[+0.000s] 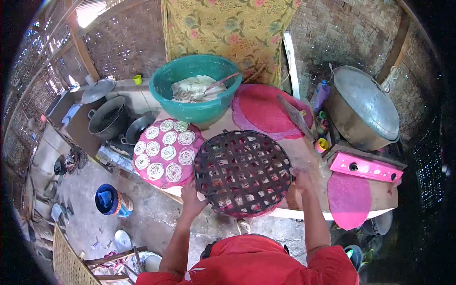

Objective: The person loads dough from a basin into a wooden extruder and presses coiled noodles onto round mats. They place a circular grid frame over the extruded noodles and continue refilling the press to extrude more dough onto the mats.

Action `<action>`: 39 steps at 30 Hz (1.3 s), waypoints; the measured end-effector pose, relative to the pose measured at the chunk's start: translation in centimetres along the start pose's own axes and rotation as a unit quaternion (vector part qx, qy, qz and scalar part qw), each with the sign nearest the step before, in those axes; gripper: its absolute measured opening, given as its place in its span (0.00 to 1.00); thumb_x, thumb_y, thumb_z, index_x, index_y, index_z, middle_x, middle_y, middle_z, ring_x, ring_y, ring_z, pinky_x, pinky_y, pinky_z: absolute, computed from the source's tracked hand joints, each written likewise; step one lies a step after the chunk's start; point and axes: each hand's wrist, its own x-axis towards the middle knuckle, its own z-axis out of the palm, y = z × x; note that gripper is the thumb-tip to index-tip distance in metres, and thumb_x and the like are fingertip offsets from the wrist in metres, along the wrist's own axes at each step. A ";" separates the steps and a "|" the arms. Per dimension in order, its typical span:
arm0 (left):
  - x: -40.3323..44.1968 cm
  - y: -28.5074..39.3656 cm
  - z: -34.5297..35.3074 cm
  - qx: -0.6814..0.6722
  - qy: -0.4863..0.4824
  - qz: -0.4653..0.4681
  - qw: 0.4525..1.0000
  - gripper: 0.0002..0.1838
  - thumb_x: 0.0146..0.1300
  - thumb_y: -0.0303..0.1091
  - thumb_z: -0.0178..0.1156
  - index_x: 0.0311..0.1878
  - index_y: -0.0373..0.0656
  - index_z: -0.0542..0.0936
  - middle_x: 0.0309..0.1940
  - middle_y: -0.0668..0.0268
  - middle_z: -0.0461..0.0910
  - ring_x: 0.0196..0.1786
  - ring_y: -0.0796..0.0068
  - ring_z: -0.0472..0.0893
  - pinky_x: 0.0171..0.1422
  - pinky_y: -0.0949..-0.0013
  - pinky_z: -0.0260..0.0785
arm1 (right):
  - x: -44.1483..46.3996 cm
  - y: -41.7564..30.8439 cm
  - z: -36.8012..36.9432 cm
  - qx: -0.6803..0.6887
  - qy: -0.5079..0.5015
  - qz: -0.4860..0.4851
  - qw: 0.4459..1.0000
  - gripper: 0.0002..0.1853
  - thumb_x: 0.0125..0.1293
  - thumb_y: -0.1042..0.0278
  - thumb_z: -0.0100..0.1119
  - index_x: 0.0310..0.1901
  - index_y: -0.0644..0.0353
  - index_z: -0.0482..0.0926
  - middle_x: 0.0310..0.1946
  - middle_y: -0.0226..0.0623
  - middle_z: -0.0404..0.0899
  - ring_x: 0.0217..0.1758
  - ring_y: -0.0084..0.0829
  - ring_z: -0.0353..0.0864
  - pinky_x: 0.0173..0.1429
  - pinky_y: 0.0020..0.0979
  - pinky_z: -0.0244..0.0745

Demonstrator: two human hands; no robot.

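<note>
A round dark woven lattice tray [243,172] lies at the front of the table. White strand coils and pink show through its gaps, and a pink edge peeks out below its near rim. My left hand [192,200] closes on the tray's left edge. Opposite it, my right hand [301,180] grips the right edge, its fingertips partly hidden. Just left of the tray, a pink round sheet [160,136] carries several flat spirals of white noodle-like strands [173,172].
Behind stands a green basin [194,111] of white dough-like stuff with a pink-handled utensil. Pink round sheets [266,109] lie at the back right under a flat blade-like tool [295,116]. A large lidded pot [363,107] and pink stove [365,167] are at the right.
</note>
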 end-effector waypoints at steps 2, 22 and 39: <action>-0.3 -0.2 0.2 0.009 0.012 -0.011 1.000 0.32 0.31 0.39 0.74 0.46 0.43 0.77 0.54 0.53 0.72 0.56 0.50 0.69 0.58 0.53 0.60 | -1.3 -3.0 -0.1 0.031 -0.003 0.046 0.998 0.11 0.61 0.67 0.56 0.33 0.67 0.80 0.25 0.35 0.80 0.27 0.26 0.74 0.33 0.29 0.68; -3.2 11.3 4.2 0.065 -0.149 0.171 0.972 0.40 0.40 0.67 0.64 0.55 0.54 0.75 0.67 0.59 0.51 0.69 0.40 0.43 0.68 0.30 0.27 | -4.5 -6.1 -5.2 0.293 0.032 0.001 0.956 0.12 0.65 0.70 0.50 0.49 0.61 0.74 0.34 0.29 0.81 0.29 0.20 0.77 0.28 0.22 0.67; -1.5 0.8 1.6 -0.078 0.104 -0.099 0.987 0.14 0.65 0.41 0.54 0.42 0.42 0.82 0.50 0.59 0.73 0.53 0.58 0.68 0.57 0.61 0.60 | -4.6 -0.5 1.1 0.177 0.048 0.060 0.981 0.07 0.63 0.66 0.54 0.39 0.59 0.77 0.27 0.27 0.79 0.23 0.18 0.73 0.20 0.21 0.66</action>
